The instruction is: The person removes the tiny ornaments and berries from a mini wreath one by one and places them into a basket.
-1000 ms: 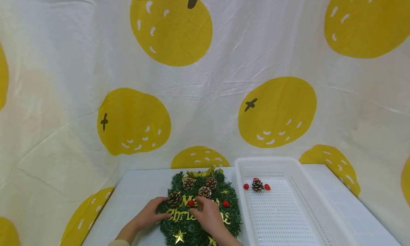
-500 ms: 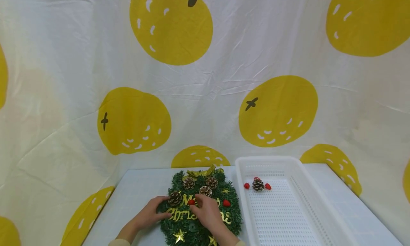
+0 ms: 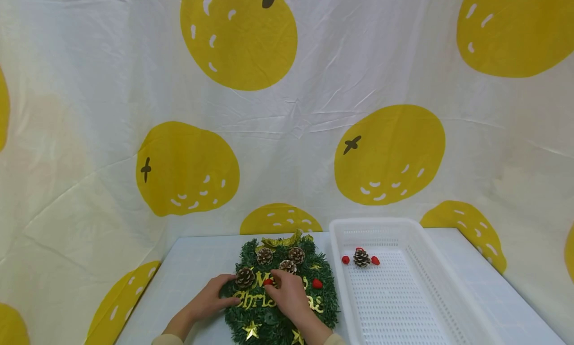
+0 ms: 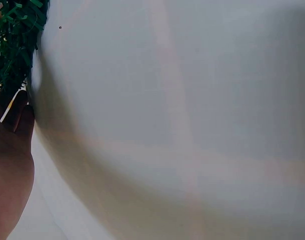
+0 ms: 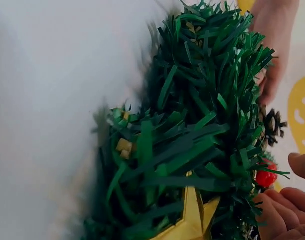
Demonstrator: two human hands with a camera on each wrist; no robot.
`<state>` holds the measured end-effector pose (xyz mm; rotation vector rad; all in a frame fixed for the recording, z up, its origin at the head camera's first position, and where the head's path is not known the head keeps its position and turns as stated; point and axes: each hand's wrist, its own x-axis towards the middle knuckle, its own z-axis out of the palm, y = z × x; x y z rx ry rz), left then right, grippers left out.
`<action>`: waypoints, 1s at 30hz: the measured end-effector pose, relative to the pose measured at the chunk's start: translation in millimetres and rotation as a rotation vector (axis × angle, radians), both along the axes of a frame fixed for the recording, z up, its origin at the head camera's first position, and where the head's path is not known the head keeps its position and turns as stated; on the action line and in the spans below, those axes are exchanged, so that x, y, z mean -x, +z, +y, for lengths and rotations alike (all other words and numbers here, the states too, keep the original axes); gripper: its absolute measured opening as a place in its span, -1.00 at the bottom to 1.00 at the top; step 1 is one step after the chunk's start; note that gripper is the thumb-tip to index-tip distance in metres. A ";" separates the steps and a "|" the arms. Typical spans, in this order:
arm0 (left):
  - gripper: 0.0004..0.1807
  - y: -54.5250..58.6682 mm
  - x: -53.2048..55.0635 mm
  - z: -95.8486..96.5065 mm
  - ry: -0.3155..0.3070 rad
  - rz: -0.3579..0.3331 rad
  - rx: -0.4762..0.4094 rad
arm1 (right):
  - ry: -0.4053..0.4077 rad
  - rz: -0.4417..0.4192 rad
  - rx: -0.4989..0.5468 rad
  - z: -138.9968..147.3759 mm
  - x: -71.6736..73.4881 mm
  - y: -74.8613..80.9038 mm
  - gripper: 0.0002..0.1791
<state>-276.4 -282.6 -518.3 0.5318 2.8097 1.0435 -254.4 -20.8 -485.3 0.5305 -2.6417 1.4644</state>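
Note:
A green Christmas wreath (image 3: 325, 305) lies on the table, with gold lettering, gold stars and a gold bow. My left hand (image 3: 210, 296) holds its left edge, the index fingertip beside a pinecone (image 3: 244, 278) and the thumb near the lettering. In the left wrist view, the fingers (image 4: 23, 117) meet the wreath's outer edge. My right hand (image 3: 292, 296) is over the middle, loosely bent around a red berry (image 3: 267, 282). The right wrist view shows a gap between the thumb (image 5: 301, 166) and that berry (image 5: 266, 176). A second red berry (image 3: 317, 283) sits right of the hand.
A white perforated basket (image 3: 448, 280) stands right of the wreath. At its far end are a pinecone (image 3: 361, 258) and several red berries (image 3: 375, 260). A fabric backdrop (image 3: 296, 155) printed with yellow fruit hangs behind the table (image 3: 197, 255).
My right hand has shifted slightly leftward and away from me, bringing its thumb closer to the red berry. The berry stays at its spot on the wreath. My left hand keeps its place.

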 end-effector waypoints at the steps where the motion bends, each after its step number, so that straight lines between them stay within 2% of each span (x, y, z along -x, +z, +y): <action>1: -0.22 0.3 -0.2 0.1 -0.001 0.001 -0.001 | -0.006 0.009 -0.008 -0.8 0.4 -0.3 -0.58; 16: -0.23 0.9 -2.0 -1.7 -0.008 -0.014 0.002 | -0.002 0.025 -0.038 -5.8 5.0 -5.4 -0.65; 25: -0.22 2.3 -1.4 -0.6 0.010 -0.034 0.005 | 0.001 0.033 -0.006 -6.1 6.0 -4.9 -0.69; 30: -0.22 1.1 0.1 -0.6 0.006 -0.024 0.001 | -0.011 0.042 -0.039 -7.4 8.7 -4.5 -0.69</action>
